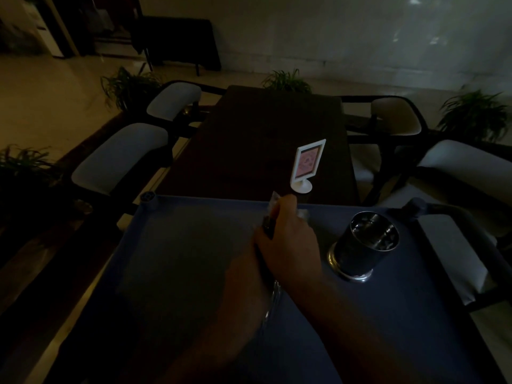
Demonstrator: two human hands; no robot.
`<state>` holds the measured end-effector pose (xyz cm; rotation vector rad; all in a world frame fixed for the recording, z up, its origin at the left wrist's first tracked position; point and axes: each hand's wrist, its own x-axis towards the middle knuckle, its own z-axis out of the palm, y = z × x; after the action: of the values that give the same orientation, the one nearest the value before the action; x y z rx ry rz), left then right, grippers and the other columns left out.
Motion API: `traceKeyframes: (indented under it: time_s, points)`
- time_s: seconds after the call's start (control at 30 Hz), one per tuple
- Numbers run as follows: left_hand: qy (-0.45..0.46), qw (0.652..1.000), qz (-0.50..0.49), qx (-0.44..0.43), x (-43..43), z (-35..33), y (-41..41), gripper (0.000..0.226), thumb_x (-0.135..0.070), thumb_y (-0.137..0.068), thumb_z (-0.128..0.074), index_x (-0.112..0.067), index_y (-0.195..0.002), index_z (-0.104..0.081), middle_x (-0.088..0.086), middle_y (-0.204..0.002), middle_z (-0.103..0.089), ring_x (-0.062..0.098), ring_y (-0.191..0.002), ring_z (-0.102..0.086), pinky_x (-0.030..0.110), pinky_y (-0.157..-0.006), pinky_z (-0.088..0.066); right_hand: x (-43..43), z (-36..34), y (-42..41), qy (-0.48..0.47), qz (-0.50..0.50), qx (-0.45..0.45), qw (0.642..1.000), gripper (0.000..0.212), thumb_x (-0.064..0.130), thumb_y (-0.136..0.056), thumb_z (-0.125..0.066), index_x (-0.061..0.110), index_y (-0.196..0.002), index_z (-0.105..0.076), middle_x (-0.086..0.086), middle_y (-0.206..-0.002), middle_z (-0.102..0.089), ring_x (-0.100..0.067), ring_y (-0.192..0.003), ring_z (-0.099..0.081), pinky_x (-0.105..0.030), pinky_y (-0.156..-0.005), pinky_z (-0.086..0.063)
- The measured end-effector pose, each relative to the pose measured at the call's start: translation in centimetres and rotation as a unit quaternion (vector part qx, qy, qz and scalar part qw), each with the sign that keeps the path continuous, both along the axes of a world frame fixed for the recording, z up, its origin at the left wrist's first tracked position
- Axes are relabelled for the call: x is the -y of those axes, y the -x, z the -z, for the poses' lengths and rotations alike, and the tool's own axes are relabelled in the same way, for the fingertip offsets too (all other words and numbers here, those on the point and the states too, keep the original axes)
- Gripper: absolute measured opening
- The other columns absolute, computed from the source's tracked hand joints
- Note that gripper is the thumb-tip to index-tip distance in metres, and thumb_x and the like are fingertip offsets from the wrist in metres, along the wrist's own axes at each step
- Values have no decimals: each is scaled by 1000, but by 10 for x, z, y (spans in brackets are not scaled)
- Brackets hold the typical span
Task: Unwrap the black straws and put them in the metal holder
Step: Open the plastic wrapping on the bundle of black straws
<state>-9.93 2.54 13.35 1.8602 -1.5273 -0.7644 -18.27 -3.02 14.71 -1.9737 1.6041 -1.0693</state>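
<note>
The scene is very dark. My right hand [288, 236] is closed around a bundle of black straws [268, 227] in a clear wrapper, held over the blue tray [180, 245]. Crinkled wrapper sticks out above the fingers, and more of it trails down below the wrist. My left hand [249, 268] comes up from below and lies against the bundle's lower part, just under the right hand. Its fingers are lost in shadow. The metal holder [365, 245], a shiny open cup, stands upright on the tray to the right of my hands, apart from them.
A white table sign [306, 167] stands on the dark table [263, 128] just beyond the tray's far edge. Padded chairs flank the table on both sides. Potted plants line the floor around it.
</note>
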Motion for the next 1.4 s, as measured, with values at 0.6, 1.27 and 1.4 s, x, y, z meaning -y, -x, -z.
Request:
traceKeyframes:
  time_s: [0.6,1.27,1.4]
  points:
    - [0,988,30,-153,3,5,-9,34,-19,-90,-67,-42,-112,-56,-25,-98,-63,-13,-92,-59,12,-71,-44,6,-8,45,-93,-47,144,984,5,17,-88,-69,18,-84,-66,2,-77,-70,-11,-71,-69,-31,-66,-59]
    - [-51,968,28,-246,0,13,-3,38,-20,-84,-74,-55,-91,-62,-31,-91,-72,-8,-86,-68,24,-74,-50,35,-13,66,-74,29,230,970,17,22,-95,-58,9,-85,-62,-1,-65,-65,-5,-51,-61,-17,-52,-51]
    - [-43,964,34,-259,0,10,-4,42,-18,-85,-73,-57,-91,-62,-35,-93,-70,-10,-87,-67,20,-74,-49,38,-16,63,-68,33,209,975,17,23,-96,-59,12,-84,-62,-6,-69,-67,-5,-51,-61,-18,-52,-50]
